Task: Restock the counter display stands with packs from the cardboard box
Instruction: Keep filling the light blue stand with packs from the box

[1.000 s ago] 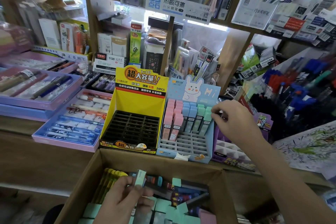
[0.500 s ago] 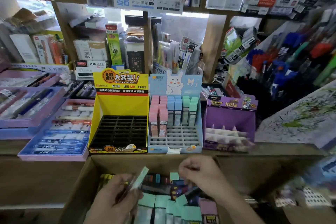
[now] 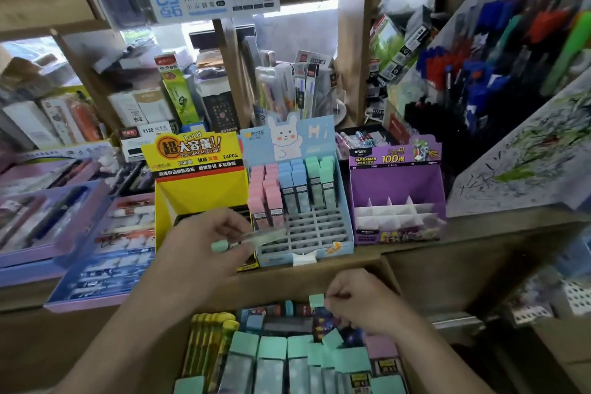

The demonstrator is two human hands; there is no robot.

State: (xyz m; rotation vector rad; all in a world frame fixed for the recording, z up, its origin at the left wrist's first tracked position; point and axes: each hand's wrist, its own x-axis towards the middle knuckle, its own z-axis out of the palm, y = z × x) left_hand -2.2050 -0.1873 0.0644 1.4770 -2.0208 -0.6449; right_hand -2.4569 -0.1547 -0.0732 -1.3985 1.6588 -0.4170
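**penfan22:** where are the hands at?

**stockroom_j:** left hand (image 3: 204,243) is raised, forearm coming in from the lower left, fingers curled round a slim pack (image 3: 256,237) held sideways.

**penfan22:** and the right?

**stockroom_j:** right hand (image 3: 358,301) sits lower, knuckles up, fingers curled tight. Kinda blurry, but looks like it's pinching a mint-topped pack (image 3: 316,300).

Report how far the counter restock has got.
Done: pink, blue and green packs fill the blue stand at the back. In hand: the left hand holds a green-capped pack at its bare front slots; the right hand pinches another pack in the cardboard box. Left: those slots, plus the yellow stand and purple stand, both bare.
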